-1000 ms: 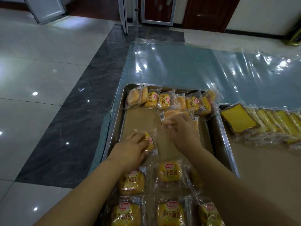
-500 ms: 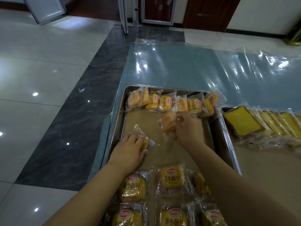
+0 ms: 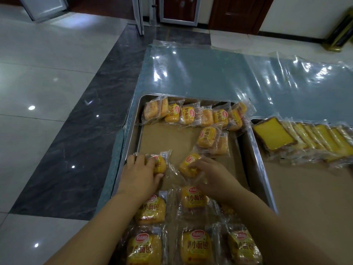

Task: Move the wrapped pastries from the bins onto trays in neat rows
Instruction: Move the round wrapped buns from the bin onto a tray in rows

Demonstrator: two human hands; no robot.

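With my left hand (image 3: 139,174) grasping one wrapped pastry (image 3: 160,165) and my right hand (image 3: 213,175) pinching a second pastry (image 3: 188,165), both over the tray (image 3: 133,129), I should, I think, lay them flat beside the started row (image 3: 206,137) ahead of the right hand, labels up.

The wrapped pastries (image 3: 195,247) nearest the camera carry "小面包" in red characters on their yellow wrappers, beneath a red oval logo (image 3: 198,234) whose white lettering is too blurred to read.

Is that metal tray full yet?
Partly full: the tray holds a far row of buns; bare brown paper shows in the middle.
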